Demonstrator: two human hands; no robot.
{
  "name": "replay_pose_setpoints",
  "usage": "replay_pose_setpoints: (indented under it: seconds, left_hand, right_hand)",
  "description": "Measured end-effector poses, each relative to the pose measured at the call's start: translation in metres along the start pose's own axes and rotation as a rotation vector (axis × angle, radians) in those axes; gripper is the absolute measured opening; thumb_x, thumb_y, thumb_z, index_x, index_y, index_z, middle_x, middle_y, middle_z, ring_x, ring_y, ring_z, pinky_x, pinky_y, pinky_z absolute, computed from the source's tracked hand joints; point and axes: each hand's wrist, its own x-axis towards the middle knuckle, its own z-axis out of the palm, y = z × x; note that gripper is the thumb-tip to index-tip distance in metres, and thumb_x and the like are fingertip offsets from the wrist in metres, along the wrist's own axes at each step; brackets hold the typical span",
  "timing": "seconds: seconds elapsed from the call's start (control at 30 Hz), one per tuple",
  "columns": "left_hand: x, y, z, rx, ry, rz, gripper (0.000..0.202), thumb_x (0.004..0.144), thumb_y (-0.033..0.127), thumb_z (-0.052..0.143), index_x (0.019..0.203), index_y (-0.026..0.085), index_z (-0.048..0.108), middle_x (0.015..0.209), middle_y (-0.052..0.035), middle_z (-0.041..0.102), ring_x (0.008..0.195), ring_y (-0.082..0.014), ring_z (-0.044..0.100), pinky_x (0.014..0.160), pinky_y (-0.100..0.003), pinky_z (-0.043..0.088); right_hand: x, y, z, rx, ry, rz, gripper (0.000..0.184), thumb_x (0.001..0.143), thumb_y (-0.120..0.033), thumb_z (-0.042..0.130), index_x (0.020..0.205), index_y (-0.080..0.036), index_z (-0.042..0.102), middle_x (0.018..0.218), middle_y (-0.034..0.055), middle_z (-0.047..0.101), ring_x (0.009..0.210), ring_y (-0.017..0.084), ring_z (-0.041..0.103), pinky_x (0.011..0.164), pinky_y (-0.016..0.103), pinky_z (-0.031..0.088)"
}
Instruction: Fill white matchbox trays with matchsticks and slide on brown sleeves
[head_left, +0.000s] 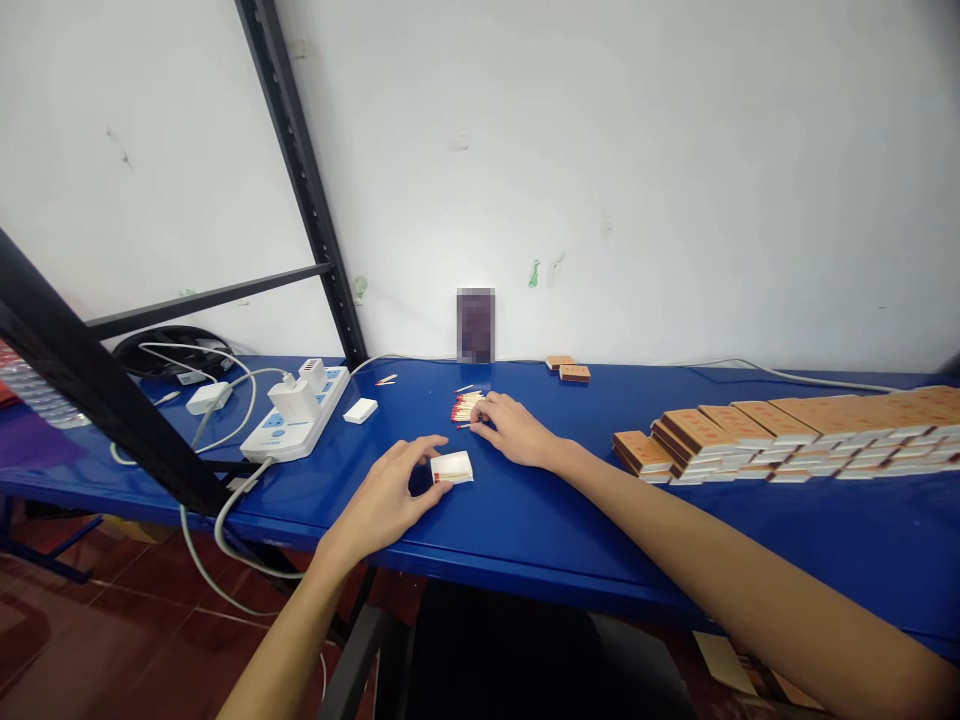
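A small white matchbox tray (pixel 452 463) lies on the blue table with a few red-tipped matches inside, along its near side. My left hand (pixel 394 490) curves round the tray's left end, thumb against the near edge and forefinger along the far side. Further back is a loose pile of matches (pixel 466 404), red heads mostly to the left. My right hand (pixel 514 428) rests at the right side of that pile, thumb and fingertips drawn together on match sticks; how many they pinch is hidden.
Stacked matchboxes (pixel 780 435) run along the right side. Two more matchboxes (pixel 574 373) lie by the wall. A white box (pixel 361 410), a few stray matches (pixel 385 380) and a power strip (pixel 300 425) with cables are on the left, beside a black shelf post (pixel 307 180).
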Motion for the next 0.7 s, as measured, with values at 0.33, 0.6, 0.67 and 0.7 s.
replay_pose_setpoints:
  seconds: [0.33,0.6,0.67,0.7]
  left_hand:
    - [0.000,-0.004,0.002,0.012,-0.009,-0.033,0.050,0.089,0.033,0.060,0.136,0.029,0.042,0.108,-0.0019,0.065,0.105,-0.0220,0.057,0.094,-0.038,0.044]
    - [-0.001,0.000,0.000,0.001,-0.026,-0.029,0.048,0.090,0.033,0.059,0.136,0.028,0.044,0.109,-0.0031,0.064,0.103,-0.0221,0.056,0.093,-0.038,0.045]
    - [-0.001,0.002,-0.001,0.001,-0.028,-0.035,0.046,0.090,0.033,0.059,0.134,0.028,0.046,0.108,-0.0031,0.064,0.103,-0.0223,0.056,0.092,-0.038,0.045]
    - [-0.001,0.002,-0.002,0.002,-0.031,-0.037,0.045,0.090,0.033,0.059,0.134,0.028,0.047,0.108,-0.0030,0.064,0.103,-0.0224,0.056,0.092,-0.038,0.045]
  right_hand:
    - [-0.022,-0.036,-0.012,0.115,-0.026,-0.244,0.017,0.098,-0.028,0.043,0.090,-0.019,0.054,0.096,0.0053,0.058,0.085,0.017,0.053,0.076,0.030,0.040]
    - [-0.016,-0.030,-0.009,0.028,0.086,-0.130,0.015,0.097,-0.020,0.040,0.095,-0.019,0.055,0.098,0.0061,0.060,0.088,0.017,0.054,0.077,0.029,0.040]
    - [-0.011,-0.019,-0.007,-0.063,0.065,-0.031,0.013,0.095,-0.021,0.043,0.100,-0.018,0.055,0.102,0.0079,0.059,0.089,0.019,0.055,0.077,0.031,0.040]
    - [-0.009,-0.015,-0.007,-0.088,0.041,0.005,0.013,0.095,-0.022,0.044,0.101,-0.018,0.056,0.102,0.0082,0.059,0.088,0.019,0.055,0.077,0.031,0.040]
